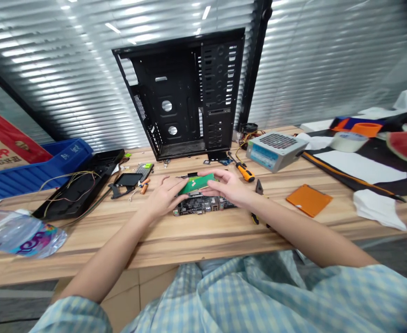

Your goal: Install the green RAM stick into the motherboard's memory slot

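Observation:
A green RAM stick [199,184] is held lengthwise between my two hands, above the motherboard [198,205]. My left hand [162,198] pinches its left end with thumb and fingers. My right hand [228,188] grips the other end, thumb in front and fingers behind. Port connectors line the motherboard's near edge, while the hands and the stick cover much of the rest of it. Just right of my right hand, pliers [259,187] lie on the table, partly hidden by my forearm.
Behind stands a black computer case [179,92]. A power supply [276,150] and an orange-handled screwdriver [245,172] lie to the right, with an orange drive-shaped piece [309,200] nearer. At left are a black panel [82,185], blue bin [68,155] and plastic bottle [26,235].

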